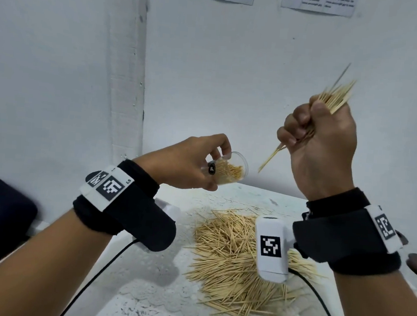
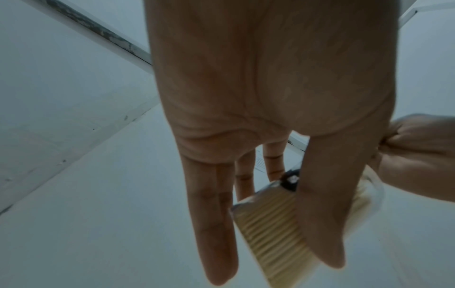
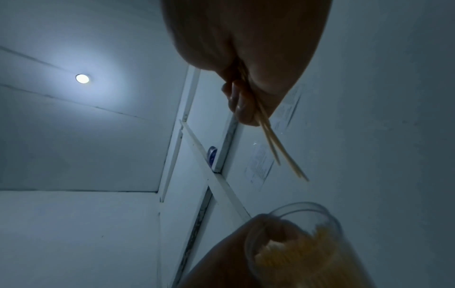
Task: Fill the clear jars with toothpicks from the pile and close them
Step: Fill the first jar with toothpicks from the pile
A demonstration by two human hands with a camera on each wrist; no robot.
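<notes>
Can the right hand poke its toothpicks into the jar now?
Probably yes: the jar in the left hand tilts its open mouth toward the right hand, whose toothpicks have only air between.

Each bare forearm wears a broad black fabric wrist wrap (image 1: 133, 216) (image 1: 345, 238) carrying white tags printed with black square codes. A white camera box (image 1: 271, 250) with its own code sits on the right wrist. Thin black cables (image 1: 98, 274) trail from both wrists.

Bare white-walled work booth, printed notices (image 1: 318, 3) taped up
</notes>
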